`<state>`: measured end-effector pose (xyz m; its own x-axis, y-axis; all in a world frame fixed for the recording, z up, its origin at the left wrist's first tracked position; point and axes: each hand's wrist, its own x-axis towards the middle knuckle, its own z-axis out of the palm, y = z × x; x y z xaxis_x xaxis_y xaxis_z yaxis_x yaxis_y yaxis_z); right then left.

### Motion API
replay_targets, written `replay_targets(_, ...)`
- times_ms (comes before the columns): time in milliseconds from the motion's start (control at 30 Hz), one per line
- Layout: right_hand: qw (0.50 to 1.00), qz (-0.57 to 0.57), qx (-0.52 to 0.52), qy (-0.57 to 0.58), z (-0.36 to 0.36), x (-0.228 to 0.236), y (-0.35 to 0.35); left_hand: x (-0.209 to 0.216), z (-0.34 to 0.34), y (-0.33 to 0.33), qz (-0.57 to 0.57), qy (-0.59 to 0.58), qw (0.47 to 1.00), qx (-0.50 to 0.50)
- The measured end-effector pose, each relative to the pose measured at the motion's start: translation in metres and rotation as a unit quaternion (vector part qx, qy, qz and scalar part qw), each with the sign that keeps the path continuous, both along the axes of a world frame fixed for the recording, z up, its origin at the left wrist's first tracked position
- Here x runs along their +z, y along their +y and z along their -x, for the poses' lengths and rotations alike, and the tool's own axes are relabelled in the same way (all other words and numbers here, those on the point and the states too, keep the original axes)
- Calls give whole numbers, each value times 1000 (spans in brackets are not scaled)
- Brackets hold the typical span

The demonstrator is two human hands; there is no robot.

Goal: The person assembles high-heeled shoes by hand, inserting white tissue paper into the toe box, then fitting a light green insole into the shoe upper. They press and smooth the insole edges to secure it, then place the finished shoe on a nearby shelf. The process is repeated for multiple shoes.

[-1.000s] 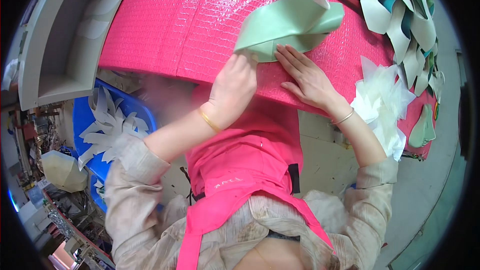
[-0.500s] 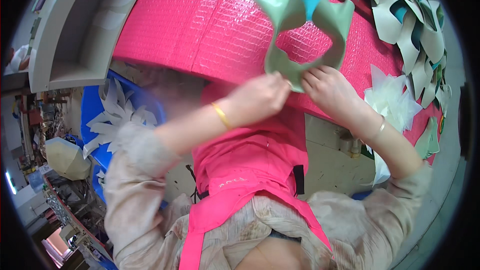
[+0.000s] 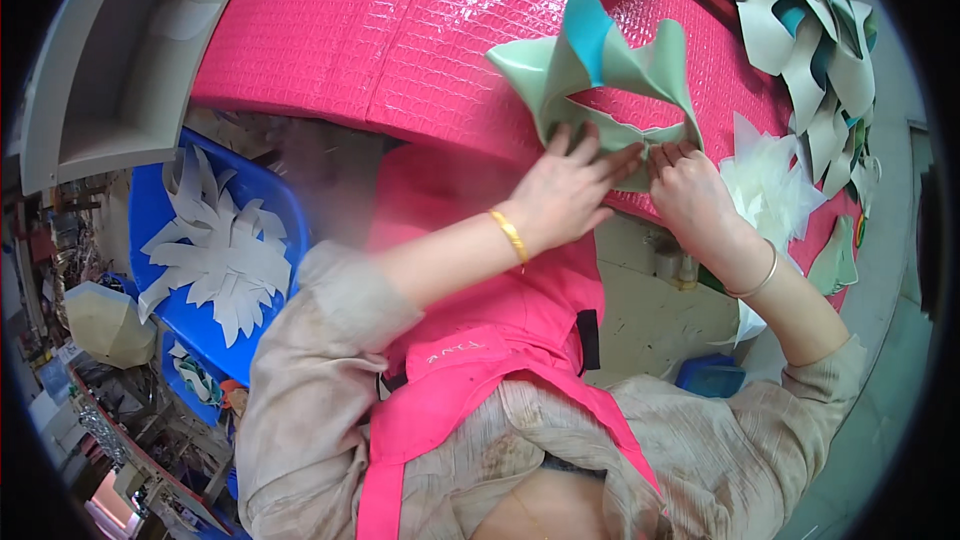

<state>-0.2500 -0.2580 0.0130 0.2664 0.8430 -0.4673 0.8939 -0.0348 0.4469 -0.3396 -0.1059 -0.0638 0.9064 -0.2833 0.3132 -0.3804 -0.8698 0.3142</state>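
Note:
A pale green shoe upper (image 3: 545, 75) with a teal inner panel stands curved like a ring near the front edge of the pink-covered table (image 3: 290, 65). My left hand (image 3: 565, 185) lies against its near wall, fingers spread; the index finger reaches toward the seam in front and the thumb sticks out free. Beside it, my right hand (image 3: 690, 190) is closed on the near edge, fingers bent together at the seam. The fingertips of the right hand are partly hidden.
Several pale and teal uppers (image 3: 855, 60) overlap along the table's right edge. White sheet pieces (image 3: 765, 185) lie fanned beside my right wrist, with a green piece (image 3: 832, 258) below. Left stands a blue bin (image 3: 205, 315) holding white cut strips (image 3: 235, 260); a grey shelf unit (image 3: 60, 110) borders the table.
The upper has come down nearer to me and tilted. My left hand has gone from a closed grip to spread fingers on its wall; my right hand still grips the edge.

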Motion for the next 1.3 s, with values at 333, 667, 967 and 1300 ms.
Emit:
replay_targets(333,986,-153,-19,64,-5,-2,-17,22,-33,-14,-207,-42,974,-84)
replay_targets(667,883,-414,-188,116,19,-50,-37,43,-19,-18,-333,70,935,-99)
replay_targets(967,681,-723,-104,44,6,45,4,56,0,18,786,317,531,2)
replay_targets(1300,835,-419,-282,219,-25,-18,59,103,-1,83,234,-111,948,184)
